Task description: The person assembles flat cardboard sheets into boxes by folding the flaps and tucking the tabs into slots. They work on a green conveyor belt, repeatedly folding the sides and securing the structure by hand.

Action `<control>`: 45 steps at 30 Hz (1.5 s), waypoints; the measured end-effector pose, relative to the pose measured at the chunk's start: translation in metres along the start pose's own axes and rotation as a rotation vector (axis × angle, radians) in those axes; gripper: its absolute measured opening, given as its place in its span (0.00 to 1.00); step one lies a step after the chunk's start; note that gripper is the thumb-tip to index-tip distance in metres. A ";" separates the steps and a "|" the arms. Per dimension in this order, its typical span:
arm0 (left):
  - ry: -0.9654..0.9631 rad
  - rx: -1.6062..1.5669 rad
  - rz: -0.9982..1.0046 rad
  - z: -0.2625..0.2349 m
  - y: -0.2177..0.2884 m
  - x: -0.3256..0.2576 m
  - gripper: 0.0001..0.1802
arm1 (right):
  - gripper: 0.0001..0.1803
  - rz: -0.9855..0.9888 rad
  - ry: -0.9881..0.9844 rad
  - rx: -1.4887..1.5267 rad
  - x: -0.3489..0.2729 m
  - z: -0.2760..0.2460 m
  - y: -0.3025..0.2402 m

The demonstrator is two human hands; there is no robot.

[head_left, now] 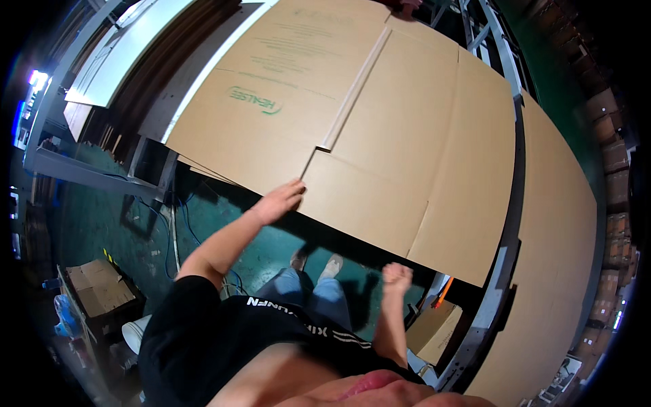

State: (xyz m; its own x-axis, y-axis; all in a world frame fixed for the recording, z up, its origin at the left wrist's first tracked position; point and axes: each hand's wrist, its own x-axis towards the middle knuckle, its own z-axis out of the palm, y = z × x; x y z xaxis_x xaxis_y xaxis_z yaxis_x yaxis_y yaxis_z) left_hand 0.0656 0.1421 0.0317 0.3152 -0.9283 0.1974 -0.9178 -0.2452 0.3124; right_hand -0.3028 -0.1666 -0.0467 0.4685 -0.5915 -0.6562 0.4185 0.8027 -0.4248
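Note:
A large flattened cardboard sheet [380,115] with creased panels and green print lies across the frame in front of me. A pale strip [356,88] runs along the seam between its panels. My left hand [281,202] rests with fingers stretched out on the near edge, by the lower end of the seam. My right hand [397,277] is curled closed at or just below the near edge, farther right; what it holds, if anything, is hidden. At the far edge, part of another person's hand [409,7] shows beside the sheet.
A metal rail [498,285] runs along the right, with another big cardboard sheet [556,224] beyond it. Stacked boards [129,74] lie at the left. Hoses [166,230] cross the green floor. An open box [98,288] and a white bucket [135,332] stand lower left.

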 end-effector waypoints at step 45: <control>-0.103 0.145 0.130 -0.017 -0.051 -0.010 0.29 | 0.28 -0.893 0.152 -2.017 0.096 0.240 0.023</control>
State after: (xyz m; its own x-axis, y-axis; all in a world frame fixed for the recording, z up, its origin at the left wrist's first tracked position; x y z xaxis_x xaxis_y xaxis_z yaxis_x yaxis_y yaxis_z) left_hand 0.1136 0.1683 0.0293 0.1721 -0.9766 0.1289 -0.9766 -0.1519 0.1524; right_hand -0.0616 -0.2233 0.0306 0.5806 -0.8135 0.0328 -0.7455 -0.5475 -0.3801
